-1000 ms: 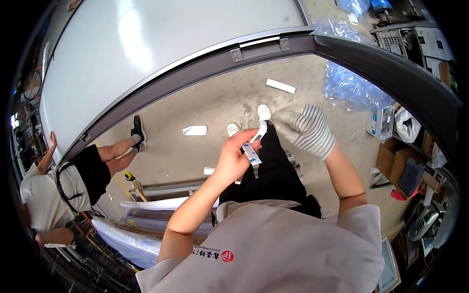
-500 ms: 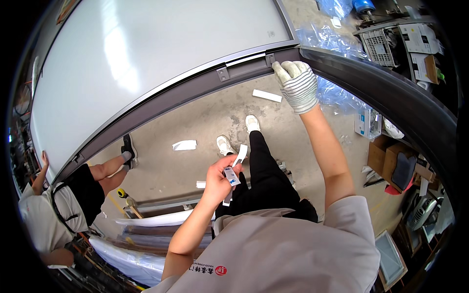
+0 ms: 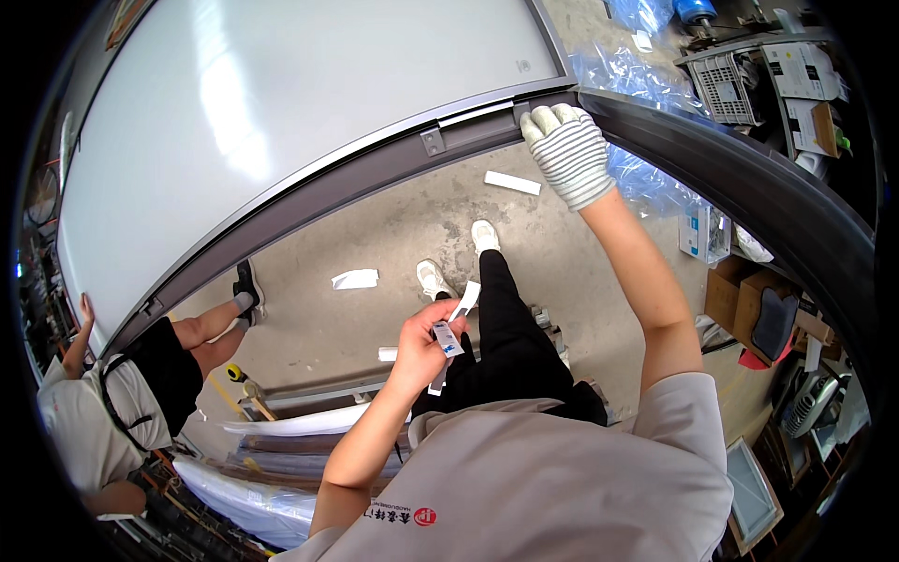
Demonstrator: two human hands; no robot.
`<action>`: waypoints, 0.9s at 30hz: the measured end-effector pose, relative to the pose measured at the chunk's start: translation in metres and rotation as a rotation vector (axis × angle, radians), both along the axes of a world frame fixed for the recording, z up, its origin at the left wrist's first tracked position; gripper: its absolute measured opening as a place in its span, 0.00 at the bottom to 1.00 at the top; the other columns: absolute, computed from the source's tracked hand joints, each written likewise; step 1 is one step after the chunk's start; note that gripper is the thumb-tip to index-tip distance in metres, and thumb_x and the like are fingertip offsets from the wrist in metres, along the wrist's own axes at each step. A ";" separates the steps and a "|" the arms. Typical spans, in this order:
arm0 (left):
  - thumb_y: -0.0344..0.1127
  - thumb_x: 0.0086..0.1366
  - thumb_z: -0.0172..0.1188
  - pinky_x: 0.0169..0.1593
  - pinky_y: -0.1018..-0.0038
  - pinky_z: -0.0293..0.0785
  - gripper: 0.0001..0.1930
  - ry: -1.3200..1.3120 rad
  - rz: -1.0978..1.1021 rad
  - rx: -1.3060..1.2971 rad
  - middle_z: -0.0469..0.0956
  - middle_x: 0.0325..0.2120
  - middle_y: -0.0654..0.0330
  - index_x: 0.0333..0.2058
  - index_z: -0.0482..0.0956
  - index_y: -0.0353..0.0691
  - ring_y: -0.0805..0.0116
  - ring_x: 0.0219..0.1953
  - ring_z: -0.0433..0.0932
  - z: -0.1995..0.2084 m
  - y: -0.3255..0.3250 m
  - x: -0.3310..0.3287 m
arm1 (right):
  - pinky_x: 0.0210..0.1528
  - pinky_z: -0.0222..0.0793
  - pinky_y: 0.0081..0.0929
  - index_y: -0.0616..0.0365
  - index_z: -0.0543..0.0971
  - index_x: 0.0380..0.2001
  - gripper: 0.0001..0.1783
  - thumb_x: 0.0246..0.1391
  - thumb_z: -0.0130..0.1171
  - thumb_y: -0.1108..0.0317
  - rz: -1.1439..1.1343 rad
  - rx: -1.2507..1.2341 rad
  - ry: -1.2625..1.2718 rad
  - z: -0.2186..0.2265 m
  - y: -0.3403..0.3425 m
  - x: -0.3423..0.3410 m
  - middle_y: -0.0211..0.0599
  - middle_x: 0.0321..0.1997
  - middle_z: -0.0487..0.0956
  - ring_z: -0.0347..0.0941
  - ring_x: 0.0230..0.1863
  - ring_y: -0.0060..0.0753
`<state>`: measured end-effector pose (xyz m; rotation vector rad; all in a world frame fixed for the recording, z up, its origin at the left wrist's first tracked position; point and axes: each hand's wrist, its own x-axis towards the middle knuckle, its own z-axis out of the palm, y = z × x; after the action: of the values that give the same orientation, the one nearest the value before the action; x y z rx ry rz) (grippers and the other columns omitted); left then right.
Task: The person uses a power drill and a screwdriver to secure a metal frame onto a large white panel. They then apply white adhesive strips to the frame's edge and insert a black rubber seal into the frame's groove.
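Observation:
My left hand, bare, is closed round some white paper strips. Among them is a small label with blue print. On my right hand is a striped knit glove. Its fingers are curled against the dark metal frame near the corner, over the right end of a slot; the fingertips are partly hidden. Left of that hand, a small metal bracket sits at the slot's other end. A large pale grey panel lies beyond the frame.
A co-worker stands at left, one hand on the panel's edge. Paper scraps lie on the concrete floor. Wrapped lengths lie at lower left. A dark frame bar runs down the right, beside blue plastic film and cardboard boxes.
My right hand has turned, showing more of the back of the glove, and its fingers now cover the right end of the slot. My right elbow has swung outward. The left hand barely moved.

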<state>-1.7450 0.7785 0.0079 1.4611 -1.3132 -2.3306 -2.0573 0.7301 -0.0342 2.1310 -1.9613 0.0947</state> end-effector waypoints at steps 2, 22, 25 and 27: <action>0.30 0.66 0.55 0.19 0.83 0.61 0.09 0.003 -0.004 -0.007 0.73 0.22 0.69 0.43 0.77 0.36 0.84 0.18 0.66 -0.001 0.001 0.002 | 0.39 0.69 0.33 0.57 0.78 0.36 0.14 0.41 0.56 0.70 0.007 -0.001 0.012 -0.002 -0.001 -0.001 0.33 0.31 0.73 0.72 0.36 0.35; 0.27 0.60 0.63 0.24 0.80 0.73 0.04 0.095 0.377 0.084 0.81 0.26 0.55 0.30 0.76 0.34 0.75 0.23 0.77 0.003 -0.019 0.006 | 0.42 0.71 0.37 0.55 0.79 0.42 0.19 0.43 0.65 0.67 0.050 0.069 -0.824 0.054 0.051 0.098 0.42 0.40 0.77 0.74 0.38 0.43; 0.27 0.60 0.61 0.25 0.78 0.75 0.06 0.112 0.353 -0.002 0.81 0.26 0.56 0.35 0.78 0.32 0.71 0.26 0.80 0.009 -0.027 0.002 | 0.32 0.73 0.32 0.56 0.81 0.35 0.12 0.43 0.63 0.69 0.179 0.163 -0.885 0.072 0.059 0.134 0.37 0.33 0.80 0.76 0.31 0.39; 0.27 0.62 0.60 0.29 0.78 0.76 0.08 0.066 0.303 -0.002 0.81 0.28 0.57 0.39 0.77 0.30 0.71 0.28 0.80 0.018 -0.030 0.005 | 0.32 0.73 0.32 0.54 0.81 0.38 0.14 0.43 0.62 0.69 0.162 0.275 -0.889 0.069 0.055 0.142 0.36 0.34 0.80 0.77 0.33 0.40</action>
<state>-1.7396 0.7483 0.0259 1.4528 -0.9971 -2.1602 -1.9158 0.7856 0.0351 2.7191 -2.3066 1.0115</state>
